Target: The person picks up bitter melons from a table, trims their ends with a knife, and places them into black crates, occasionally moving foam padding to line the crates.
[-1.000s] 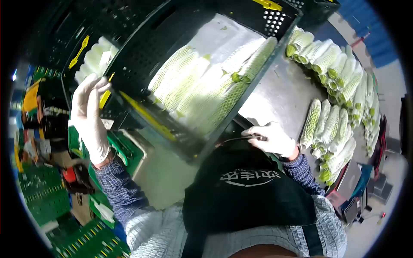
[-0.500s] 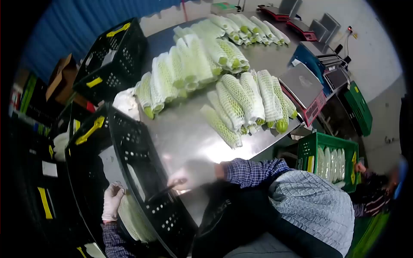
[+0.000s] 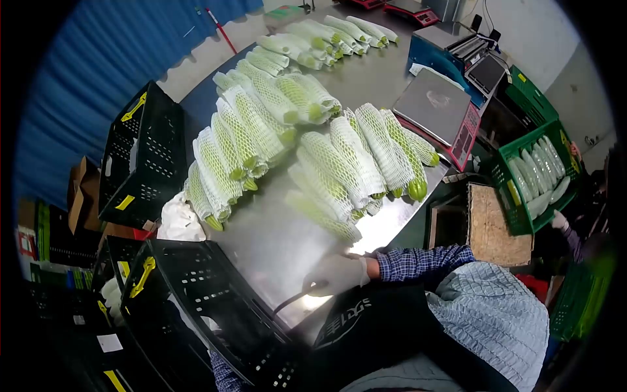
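Observation:
My right hand (image 3: 336,274), in a white glove, is closed around a slim dark knife-like tool (image 3: 300,297) and is held over the steel table near the black crate's rim. Its exact kind is blurred. Close beyond that hand lies a pile of long green gourds in white foam net sleeves (image 3: 353,163). My left forearm, in a checked sleeve (image 3: 225,375), reaches down at the black crate (image 3: 215,287). The crate wall hides most of my left hand, so its fingers and anything in them cannot be made out.
More net-sleeved gourds (image 3: 241,140) line the steel table (image 3: 261,212). A scale (image 3: 431,108) stands at its right edge. Another black crate (image 3: 144,157) is at the left. At right, another person's gloved hand (image 3: 560,221) is by a green crate (image 3: 516,206) of wrapped packs.
The view has shifted. My left hand, earlier visible at a net-sleeved gourd inside the black crate, is now mostly behind its wall. My right hand has moved away from the crate with the tool.

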Tool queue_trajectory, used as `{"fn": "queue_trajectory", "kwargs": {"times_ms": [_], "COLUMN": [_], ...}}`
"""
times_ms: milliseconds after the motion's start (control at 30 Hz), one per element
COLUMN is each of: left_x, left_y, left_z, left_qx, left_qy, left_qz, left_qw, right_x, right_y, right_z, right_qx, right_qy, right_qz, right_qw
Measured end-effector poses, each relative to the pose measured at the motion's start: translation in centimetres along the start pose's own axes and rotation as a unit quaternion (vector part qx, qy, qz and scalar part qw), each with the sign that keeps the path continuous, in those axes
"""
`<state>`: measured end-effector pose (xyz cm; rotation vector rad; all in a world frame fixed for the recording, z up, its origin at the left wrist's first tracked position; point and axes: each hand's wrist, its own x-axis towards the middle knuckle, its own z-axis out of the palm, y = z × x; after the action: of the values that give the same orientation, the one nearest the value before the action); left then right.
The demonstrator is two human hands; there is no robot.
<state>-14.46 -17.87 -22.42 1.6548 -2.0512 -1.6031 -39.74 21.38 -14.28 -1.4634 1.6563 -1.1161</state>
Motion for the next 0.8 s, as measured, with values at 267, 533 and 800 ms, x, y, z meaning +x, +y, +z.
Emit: {"fn": "queue_trajectory", "kwargs": {"times_ms": [267, 533, 800], "left_x": [-3.8, -7.4, -15.8], "left_y": [-1.6, -2.8, 1.7], "left_z": [-3.3, -8.6, -11.6], "left_qx": [-0.315, -0.471, -0.535], "left_qy": [-0.108, -0.228, -0.058], "left_qz": [-0.12, -0.153, -0.039], "left_qw": [0.935, 0.838, 0.842], "right_x": [0.0, -0.1, -0.5], "right_y": [2.3, 1.5, 0.7], "right_z": [1.0, 0.4, 0.0], "right_qx": [-0.049, -0.06, -0.038], "right_qy": [0.029, -0.024, -0.042], "right_qz": [-0.02, 0.024, 0.015], "right_qw": [0.998, 0.998, 0.998]}}
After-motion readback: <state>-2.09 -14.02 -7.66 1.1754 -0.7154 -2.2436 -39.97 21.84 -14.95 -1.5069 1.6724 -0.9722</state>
